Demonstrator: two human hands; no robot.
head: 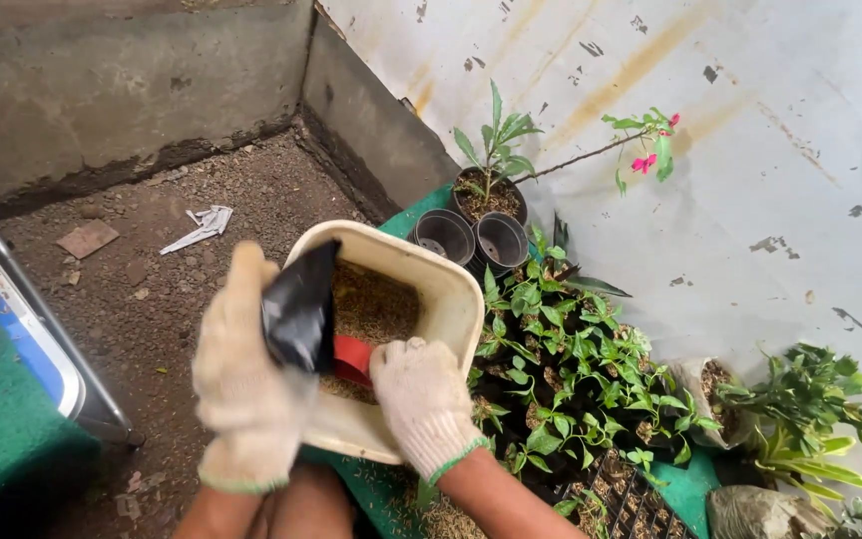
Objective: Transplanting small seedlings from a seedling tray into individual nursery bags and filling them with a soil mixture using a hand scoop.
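Left hand [243, 384], gloved, pinching a black plastic bag [300, 311] by its lower edge, held over the near left rim of a cream tub [459, 304] of husk mix. Right hand [421, 399] closed round a red scoop [353, 357] dug into the mix. Bag likely thin, limp, light, slippery under cotton gloves; best gripped at the mouth edge. Potted seedlings [571, 369] just right of the tub.
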